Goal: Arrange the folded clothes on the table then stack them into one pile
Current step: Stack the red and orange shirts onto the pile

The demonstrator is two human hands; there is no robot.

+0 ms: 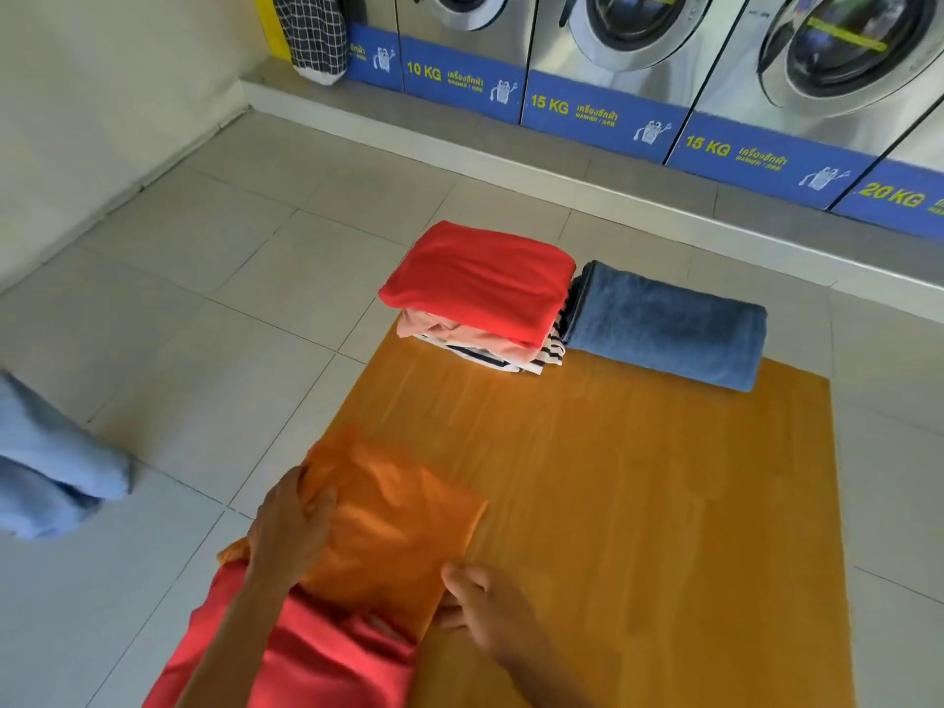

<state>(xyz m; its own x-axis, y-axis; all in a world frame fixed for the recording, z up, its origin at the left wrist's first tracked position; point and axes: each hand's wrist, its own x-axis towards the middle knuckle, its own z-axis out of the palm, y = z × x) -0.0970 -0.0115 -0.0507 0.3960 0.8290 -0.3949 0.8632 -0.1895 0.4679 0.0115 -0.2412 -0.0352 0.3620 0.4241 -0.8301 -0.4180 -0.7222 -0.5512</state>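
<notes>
Both hands, left (291, 523) and right (485, 605), pinched the folded orange satin garment (393, 523) between closed fingers at the wooden bench (638, 503) edge; slippery folds could splay when lifted.

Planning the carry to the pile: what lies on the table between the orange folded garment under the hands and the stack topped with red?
Nothing: in the head view, only bare table separates the orange garment from the stack.
</notes>
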